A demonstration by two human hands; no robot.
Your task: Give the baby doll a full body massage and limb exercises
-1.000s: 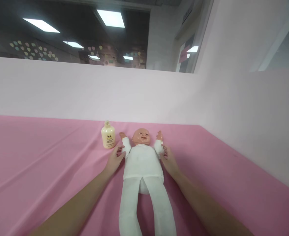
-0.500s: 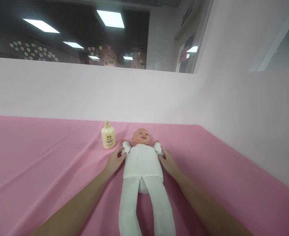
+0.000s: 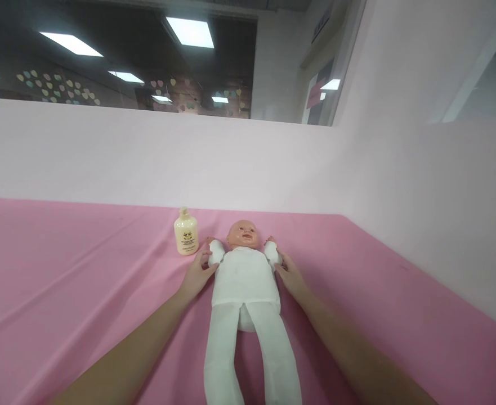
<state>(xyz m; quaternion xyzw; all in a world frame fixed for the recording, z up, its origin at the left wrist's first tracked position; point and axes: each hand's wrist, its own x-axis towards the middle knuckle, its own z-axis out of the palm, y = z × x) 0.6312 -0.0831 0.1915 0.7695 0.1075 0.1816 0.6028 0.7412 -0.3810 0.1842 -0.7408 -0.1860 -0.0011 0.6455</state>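
Hands, L & R, spread flat vs shoulders of white-clothed plastic baby doll; a nudge could topple cream lotion bottle nearby on pink worktop.

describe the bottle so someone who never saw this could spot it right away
On the pink sheet, find the doll in white. The bottle stands upright beside its head, past the left hand: cream-yellow and squat, the only container there.

From my remote feed: a cream bottle stands upright on the pink tabletop; its label looks unreadable.
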